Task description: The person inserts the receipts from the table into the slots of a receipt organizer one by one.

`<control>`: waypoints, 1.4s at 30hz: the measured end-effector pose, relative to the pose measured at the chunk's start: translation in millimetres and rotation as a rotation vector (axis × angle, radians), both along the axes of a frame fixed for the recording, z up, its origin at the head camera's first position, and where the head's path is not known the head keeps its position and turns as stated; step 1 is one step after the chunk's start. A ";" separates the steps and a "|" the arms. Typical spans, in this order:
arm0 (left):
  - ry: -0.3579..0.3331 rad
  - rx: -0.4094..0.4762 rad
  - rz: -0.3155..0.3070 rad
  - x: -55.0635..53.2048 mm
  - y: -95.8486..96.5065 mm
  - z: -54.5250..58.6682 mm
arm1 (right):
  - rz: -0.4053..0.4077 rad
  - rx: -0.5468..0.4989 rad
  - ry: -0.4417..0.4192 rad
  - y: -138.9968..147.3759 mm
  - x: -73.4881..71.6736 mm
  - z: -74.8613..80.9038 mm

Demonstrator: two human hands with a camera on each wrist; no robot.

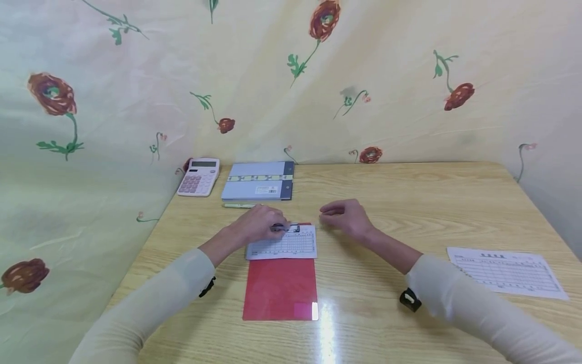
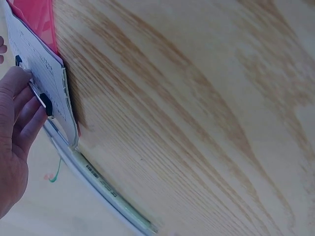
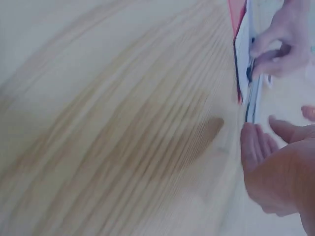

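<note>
A red clipboard [image 1: 279, 290] lies on the table in the middle of the head view. Over its upper half rests a small stack of printed forms [image 1: 287, 246], at the clip end. My left hand [image 1: 260, 223] pinches the metal clip [image 2: 45, 103] with its black ends, thumb on top and fingers beneath, as the left wrist view shows. To the right of the board, my right hand [image 1: 347, 218] is held over the table, fingers loosely extended and nothing between them. In the right wrist view, its fingers [image 3: 250, 145] point toward the clip end.
Behind the left hand lie a pale green pen [image 1: 238, 206] and blue-grey notebooks [image 1: 254, 182] with a patterned band. A pink calculator [image 1: 198, 177] sits at the back left. Another printed sheet [image 1: 506, 272] lies at the right, and a flowered cloth [image 1: 273, 76] hangs behind the table.
</note>
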State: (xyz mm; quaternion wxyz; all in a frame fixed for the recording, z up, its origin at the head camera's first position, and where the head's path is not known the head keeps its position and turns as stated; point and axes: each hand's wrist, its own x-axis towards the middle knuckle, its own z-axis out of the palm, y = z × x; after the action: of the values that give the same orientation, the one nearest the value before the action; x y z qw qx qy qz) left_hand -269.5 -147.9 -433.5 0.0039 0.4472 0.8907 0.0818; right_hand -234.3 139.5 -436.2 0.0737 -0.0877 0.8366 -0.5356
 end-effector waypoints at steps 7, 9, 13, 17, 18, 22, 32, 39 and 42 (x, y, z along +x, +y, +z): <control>-0.008 -0.012 -0.001 0.9 -2.0 -4.1 | 0.063 -0.132 -0.010 33.3 1.4 -3.3; -0.010 -0.015 0.000 1.0 -2.0 -4.8 | 0.087 -0.118 0.000 45.1 3.5 -1.2; -0.015 -0.015 0.011 1.8 -2.4 -5.0 | 0.134 -0.057 0.049 72.7 7.4 4.6; -0.016 -0.011 0.020 2.9 -3.4 -5.4 | 0.141 0.051 0.106 106.2 12.3 12.3; -0.017 -0.008 0.021 3.2 -3.7 -5.6 | 0.135 0.085 0.121 116.4 14.0 14.2; -0.020 0.002 0.024 4.2 -4.2 -6.9 | 0.081 0.194 0.168 162.4 23.7 20.5; -0.025 0.015 0.025 7.2 -4.3 -8.7 | -0.054 0.378 0.157 275.7 60.4 15.9; -0.009 0.027 0.016 8.5 -3.5 -11.7 | -0.053 0.365 0.165 329.1 82.7 0.5; -0.013 0.028 0.022 9.4 -3.2 -12.1 | -0.050 0.397 0.178 343.8 90.2 -8.0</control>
State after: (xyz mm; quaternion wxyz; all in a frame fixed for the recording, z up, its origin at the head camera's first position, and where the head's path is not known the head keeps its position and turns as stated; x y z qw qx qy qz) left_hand -260.1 -151.1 -445.6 0.0027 0.4367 0.8943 0.0970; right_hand -144.1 483.3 -444.2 0.0019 -0.0975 0.9308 -0.3523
